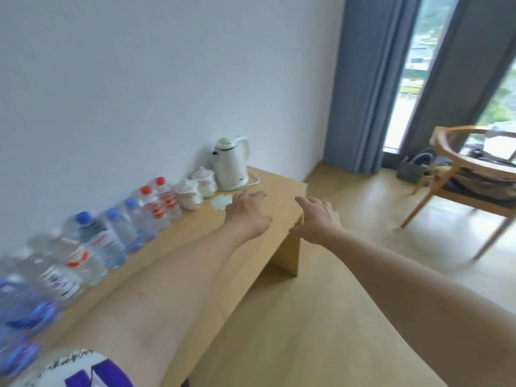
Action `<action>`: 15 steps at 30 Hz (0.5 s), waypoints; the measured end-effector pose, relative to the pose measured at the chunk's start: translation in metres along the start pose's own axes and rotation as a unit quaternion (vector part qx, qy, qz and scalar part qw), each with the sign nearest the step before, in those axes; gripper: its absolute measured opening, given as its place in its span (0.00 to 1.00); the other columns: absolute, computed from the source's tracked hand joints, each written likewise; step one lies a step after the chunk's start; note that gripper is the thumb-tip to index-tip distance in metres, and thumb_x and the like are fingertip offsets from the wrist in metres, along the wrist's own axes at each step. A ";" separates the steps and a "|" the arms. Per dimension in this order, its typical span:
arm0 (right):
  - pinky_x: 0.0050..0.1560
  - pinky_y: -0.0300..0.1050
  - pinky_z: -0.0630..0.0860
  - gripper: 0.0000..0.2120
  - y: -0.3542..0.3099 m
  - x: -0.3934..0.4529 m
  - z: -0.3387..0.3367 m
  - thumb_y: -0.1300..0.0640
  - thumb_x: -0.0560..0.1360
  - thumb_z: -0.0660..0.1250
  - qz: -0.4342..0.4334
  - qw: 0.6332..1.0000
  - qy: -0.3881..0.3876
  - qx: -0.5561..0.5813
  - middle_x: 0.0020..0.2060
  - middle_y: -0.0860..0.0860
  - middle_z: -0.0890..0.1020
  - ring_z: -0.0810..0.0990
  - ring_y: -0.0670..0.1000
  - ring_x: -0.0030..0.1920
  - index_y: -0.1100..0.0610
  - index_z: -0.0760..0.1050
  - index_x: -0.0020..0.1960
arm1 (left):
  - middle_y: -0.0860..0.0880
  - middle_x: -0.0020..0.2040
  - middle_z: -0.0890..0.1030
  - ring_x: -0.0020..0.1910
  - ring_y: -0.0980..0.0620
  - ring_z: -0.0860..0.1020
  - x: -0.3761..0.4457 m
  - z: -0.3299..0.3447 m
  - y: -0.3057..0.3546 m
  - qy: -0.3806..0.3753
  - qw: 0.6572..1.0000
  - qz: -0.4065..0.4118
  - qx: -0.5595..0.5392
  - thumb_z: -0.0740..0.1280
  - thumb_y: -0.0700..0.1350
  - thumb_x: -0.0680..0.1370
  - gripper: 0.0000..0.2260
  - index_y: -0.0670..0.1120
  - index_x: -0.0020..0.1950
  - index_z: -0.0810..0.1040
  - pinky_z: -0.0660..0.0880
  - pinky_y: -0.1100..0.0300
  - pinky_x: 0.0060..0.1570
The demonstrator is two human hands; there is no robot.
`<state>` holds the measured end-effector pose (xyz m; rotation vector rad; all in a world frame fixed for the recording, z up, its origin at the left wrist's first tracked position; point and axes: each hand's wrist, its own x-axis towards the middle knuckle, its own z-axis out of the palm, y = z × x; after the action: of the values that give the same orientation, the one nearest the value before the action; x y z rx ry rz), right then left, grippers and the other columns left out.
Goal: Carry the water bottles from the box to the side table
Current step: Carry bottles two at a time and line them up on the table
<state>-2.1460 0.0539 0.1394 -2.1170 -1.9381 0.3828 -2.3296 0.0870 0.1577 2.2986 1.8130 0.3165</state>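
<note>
Light wood side table along a white wall. Head view: bottles stand upright in a row against the wall, caps up, the row running from near left toward two white lidded cups and a white kettle at the far end. Near bottles blurred. Left hand above the tabletop, fingers spread, holding nothing. Right hand just past the table's edge, fingers loosely spread, holding nothing. Wooden chair and grey curtains at right.
</note>
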 end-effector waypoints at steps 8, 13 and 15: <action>0.65 0.57 0.68 0.42 0.219 -0.020 -0.072 0.41 0.70 0.75 0.149 0.988 0.028 -0.019 0.70 0.54 0.71 0.68 0.60 0.70 0.45 0.59 0.77 | 0.47 0.73 0.68 0.72 0.44 0.64 0.059 0.081 0.231 -0.058 0.991 0.118 -0.029 0.68 0.58 0.76 0.30 0.53 0.76 0.65 0.66 0.49 0.69; 0.68 0.58 0.67 0.42 0.330 -0.049 -0.101 0.41 0.69 0.75 0.252 0.967 0.046 -0.004 0.72 0.53 0.69 0.66 0.59 0.71 0.43 0.58 0.77 | 0.47 0.74 0.68 0.73 0.45 0.63 0.074 0.137 0.352 -0.107 0.977 0.178 -0.047 0.69 0.57 0.75 0.31 0.52 0.77 0.65 0.64 0.49 0.71; 0.69 0.57 0.66 0.42 0.369 -0.062 -0.108 0.42 0.70 0.75 0.298 0.953 0.055 0.005 0.72 0.53 0.68 0.65 0.59 0.72 0.43 0.57 0.77 | 0.48 0.73 0.68 0.73 0.45 0.63 0.078 0.160 0.396 -0.130 0.967 0.212 -0.044 0.70 0.57 0.75 0.32 0.53 0.76 0.66 0.65 0.49 0.71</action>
<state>-1.7692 -0.0409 0.1119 -2.6218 -1.1977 0.3656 -1.8977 0.0682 0.1208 2.5089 1.1550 0.1414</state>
